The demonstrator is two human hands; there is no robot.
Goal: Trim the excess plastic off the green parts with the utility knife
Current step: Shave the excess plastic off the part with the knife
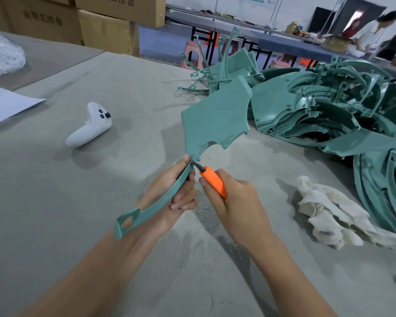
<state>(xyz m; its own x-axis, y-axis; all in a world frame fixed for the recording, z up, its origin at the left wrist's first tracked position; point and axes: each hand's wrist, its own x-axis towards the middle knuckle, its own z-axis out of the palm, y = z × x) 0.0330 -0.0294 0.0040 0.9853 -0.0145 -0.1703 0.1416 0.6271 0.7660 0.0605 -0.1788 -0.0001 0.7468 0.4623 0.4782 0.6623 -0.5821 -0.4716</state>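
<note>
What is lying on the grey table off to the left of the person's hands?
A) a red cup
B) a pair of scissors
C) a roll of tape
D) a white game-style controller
D: a white controller with dark buttons lies alone on the grey table, left of the left hand gripping the green part.

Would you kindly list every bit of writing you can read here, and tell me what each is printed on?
"工作台" on the left cardboard box; the characters before it are too blurred to read.
"工作台" on the upper cardboard box, clipped by the frame's top edge.
Wall posters: too small to read.
No writing shows on the utility knife or the held green part.
</note>
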